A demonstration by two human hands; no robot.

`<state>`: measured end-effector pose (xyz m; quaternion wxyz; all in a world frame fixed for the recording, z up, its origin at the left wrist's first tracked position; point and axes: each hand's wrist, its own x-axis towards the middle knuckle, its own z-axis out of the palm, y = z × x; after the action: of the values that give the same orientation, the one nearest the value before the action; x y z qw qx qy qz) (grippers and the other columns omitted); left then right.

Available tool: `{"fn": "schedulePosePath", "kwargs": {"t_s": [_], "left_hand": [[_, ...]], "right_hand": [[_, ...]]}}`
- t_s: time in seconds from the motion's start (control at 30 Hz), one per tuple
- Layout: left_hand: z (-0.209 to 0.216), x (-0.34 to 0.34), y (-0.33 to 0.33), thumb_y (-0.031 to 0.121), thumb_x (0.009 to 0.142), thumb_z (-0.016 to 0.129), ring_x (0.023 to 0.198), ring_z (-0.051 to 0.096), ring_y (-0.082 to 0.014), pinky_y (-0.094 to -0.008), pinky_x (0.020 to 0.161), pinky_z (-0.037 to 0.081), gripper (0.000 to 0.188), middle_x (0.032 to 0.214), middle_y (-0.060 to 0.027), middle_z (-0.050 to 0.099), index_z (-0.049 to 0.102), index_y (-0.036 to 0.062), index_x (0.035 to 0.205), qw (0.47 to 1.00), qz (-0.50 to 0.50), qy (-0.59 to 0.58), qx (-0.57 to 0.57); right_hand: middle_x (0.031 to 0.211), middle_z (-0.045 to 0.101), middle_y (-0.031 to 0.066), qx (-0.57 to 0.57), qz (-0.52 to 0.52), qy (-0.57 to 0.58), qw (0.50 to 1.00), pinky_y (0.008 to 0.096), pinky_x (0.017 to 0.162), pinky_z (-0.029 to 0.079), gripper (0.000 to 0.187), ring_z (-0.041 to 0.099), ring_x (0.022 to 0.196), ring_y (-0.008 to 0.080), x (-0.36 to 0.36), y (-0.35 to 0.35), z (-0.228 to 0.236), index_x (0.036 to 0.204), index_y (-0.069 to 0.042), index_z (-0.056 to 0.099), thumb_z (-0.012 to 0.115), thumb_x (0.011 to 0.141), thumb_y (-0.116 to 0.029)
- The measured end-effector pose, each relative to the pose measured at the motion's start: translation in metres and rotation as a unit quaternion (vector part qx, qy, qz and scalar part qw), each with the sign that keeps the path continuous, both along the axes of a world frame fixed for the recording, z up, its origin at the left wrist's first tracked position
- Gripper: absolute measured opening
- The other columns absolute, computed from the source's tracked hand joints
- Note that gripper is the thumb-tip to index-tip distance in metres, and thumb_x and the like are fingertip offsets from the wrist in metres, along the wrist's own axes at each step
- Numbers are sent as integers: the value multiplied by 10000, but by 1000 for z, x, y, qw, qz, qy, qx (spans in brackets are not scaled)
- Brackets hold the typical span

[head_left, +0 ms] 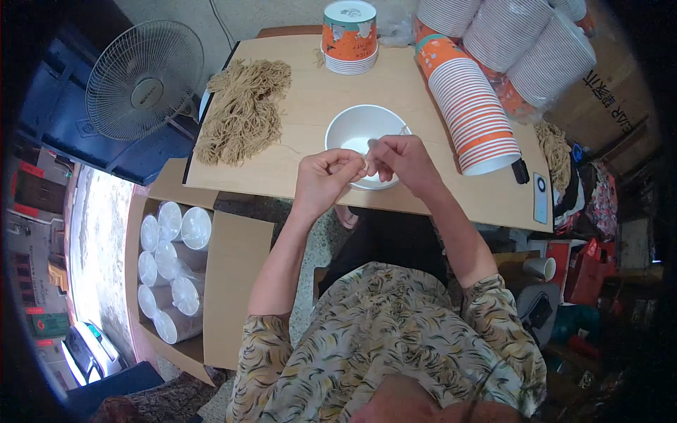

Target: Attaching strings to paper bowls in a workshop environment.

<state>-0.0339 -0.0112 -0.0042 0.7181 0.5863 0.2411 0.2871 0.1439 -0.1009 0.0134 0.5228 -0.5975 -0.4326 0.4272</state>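
Observation:
My left hand (326,178) and my right hand (407,161) meet over the table's near edge, fingertips pinched together. Whatever thin or small thing they hold between them is too hidden to name. Just beyond, a white round paper tub (345,125) stands with its mouth up, partly covered by my hands. To its left lies a loose heap of tan cords (243,116). An orange-and-white stack of nested paper tubs (471,106) lies on its side to the right.
An upside-down orange tub stack (350,42) stands at the table's back. Bagged white tubs (508,32) pile up at the back right. A phone (540,197) lies at the right corner. At left are a fan (144,88) and an open carton (240,282) with wrapped tub stacks.

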Motion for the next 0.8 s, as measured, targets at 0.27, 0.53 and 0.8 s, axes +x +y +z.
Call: {"fn": "schedulePosePath", "kwargs": {"t_s": [0.27, 0.53, 0.8], "left_hand": [[3, -1, 2, 67, 964, 663, 814, 696, -88, -213, 747, 558, 119, 859, -72, 738, 701, -32, 1019, 999, -12, 36, 10], [1, 2, 0, -16, 931, 674, 791, 708, -111, -221, 717, 569, 58, 851, -74, 720, 661, -48, 978, 1000, 6, 0, 11], [1, 1, 1, -18, 932, 675, 795, 714, -123, -229, 733, 584, 69, 875, -92, 724, 660, -51, 991, 1000, 4, -12, -15]], "right_hand": [[602, 607, 16, -68, -3, -57, 996, 198, 444, 385, 146, 494, 475, 39, -5, 4, 16, 979, -15, 663, 597, 986, -145], [598, 596, 7, -37, 53, -13, 998, 227, 446, 370, 121, 511, 500, 52, -1, 1, 7, 978, -12, 664, 607, 970, -118], [661, 607, 0, -21, 109, 16, 994, 194, 484, 388, 105, 520, 549, 41, 8, 1, -2, 1041, -20, 624, 591, 942, -34]]}}
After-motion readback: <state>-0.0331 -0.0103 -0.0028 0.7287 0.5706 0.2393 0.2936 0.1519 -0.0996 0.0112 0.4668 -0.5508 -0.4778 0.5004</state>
